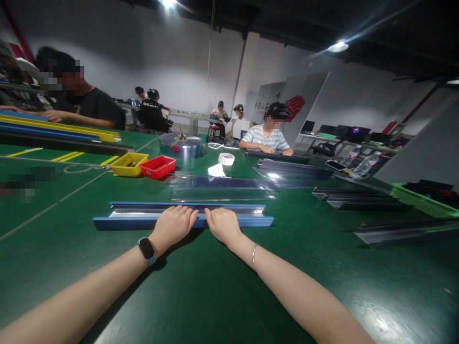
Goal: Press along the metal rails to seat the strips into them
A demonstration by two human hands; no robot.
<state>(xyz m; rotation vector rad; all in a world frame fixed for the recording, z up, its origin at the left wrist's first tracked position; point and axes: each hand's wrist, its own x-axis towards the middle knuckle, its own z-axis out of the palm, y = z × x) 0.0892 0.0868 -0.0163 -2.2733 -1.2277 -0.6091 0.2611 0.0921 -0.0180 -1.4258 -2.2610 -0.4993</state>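
A long blue channel-shaped profile point(125, 223) with a shiny, pale inside lies crosswise on the green table in front of me. My left hand point(174, 225), with a dark-faced watch on its wrist, grips the profile just left of its middle, fingers curled over into the channel. Close beside it my right hand point(224, 224), with a thin bracelet, holds the same profile near the middle. Both thumbs point inward along the near wall, a small gap apart. The fingertips are hidden inside the channel. Just beyond lie clear plastic strips point(229, 193).
Yellow point(129, 165) and red point(158, 167) bins stand at the back left, near a roll of clear film point(182, 145). A white tape roll point(226, 159) lies beyond the strips. Dark profiles point(366, 199) and a green basket point(423, 200) are at right. Co-workers sit around.
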